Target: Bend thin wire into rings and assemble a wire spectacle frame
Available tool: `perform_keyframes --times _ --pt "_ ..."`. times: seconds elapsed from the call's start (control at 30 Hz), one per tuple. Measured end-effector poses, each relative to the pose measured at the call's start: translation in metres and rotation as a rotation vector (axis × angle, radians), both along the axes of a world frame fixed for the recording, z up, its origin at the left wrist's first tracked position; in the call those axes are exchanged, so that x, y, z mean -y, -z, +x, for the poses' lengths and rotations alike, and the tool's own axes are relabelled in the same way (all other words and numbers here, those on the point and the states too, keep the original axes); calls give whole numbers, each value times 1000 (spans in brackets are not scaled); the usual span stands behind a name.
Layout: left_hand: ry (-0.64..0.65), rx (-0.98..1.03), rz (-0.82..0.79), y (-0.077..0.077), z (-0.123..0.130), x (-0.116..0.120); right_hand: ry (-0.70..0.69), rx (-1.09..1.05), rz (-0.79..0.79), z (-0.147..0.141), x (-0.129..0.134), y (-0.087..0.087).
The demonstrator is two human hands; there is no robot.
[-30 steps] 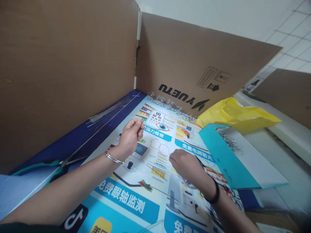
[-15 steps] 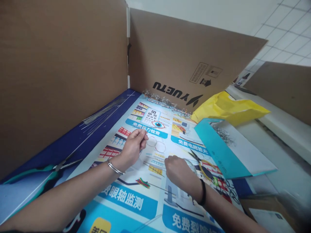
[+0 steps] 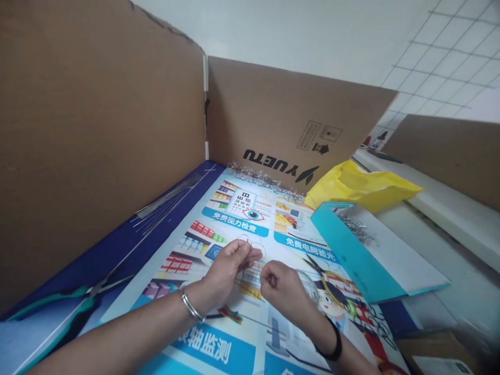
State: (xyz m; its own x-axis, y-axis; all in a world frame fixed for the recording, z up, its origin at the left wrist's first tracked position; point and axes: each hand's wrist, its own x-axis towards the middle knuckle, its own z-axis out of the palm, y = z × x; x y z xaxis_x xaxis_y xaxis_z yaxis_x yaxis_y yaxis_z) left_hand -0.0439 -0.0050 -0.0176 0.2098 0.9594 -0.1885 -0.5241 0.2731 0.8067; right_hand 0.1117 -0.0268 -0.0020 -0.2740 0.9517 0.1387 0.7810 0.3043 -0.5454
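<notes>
Just above the printed poster (image 3: 207, 234), my left hand (image 3: 230, 268) pinches thumb against fingers. A thin wire loop (image 3: 258, 245) shows at its fingertips, faint against the print. Close by on the right, my right hand (image 3: 283, 286) is curled into a fist; whatever it may hold is hidden. The two hands are a small gap apart. Behind the right hand lie yellow-and-black handled cutters (image 3: 328, 284) with the jaws pointing away. A small bundle of coloured strands (image 3: 229, 314) rests below my left wrist.
Teal-handled pliers (image 3: 91, 294) lie open at left, near straight wires (image 3: 167, 200). Cardboard panels (image 3: 273, 109) wall the left and back. Tangled wire pieces (image 3: 258, 177) line the poster's far edge. At right are a teal-and-white box (image 3: 402, 255) with metal bits and a yellow bag (image 3: 359, 182).
My left hand has moved right and lower, closer to the right hand, and its fingers have straightened somewhat. My right fist has turned slightly. The camera view has tilted up.
</notes>
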Motion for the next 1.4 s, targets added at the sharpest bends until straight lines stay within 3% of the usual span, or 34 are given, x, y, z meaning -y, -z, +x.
perform_keyframes --times 0.3,0.57,1.0,1.4 --pt "-29 25 -4 -6 6 9 31 -143 -32 -15 -2 16" --pt "-40 35 -33 -7 8 11 33 -174 -43 -19 -4 20" --pt "-39 74 -60 -8 7 12 -95 -352 -290 -12 -7 23" --pt "-51 77 -82 -7 10 14 -90 -277 -236 -14 -3 23"
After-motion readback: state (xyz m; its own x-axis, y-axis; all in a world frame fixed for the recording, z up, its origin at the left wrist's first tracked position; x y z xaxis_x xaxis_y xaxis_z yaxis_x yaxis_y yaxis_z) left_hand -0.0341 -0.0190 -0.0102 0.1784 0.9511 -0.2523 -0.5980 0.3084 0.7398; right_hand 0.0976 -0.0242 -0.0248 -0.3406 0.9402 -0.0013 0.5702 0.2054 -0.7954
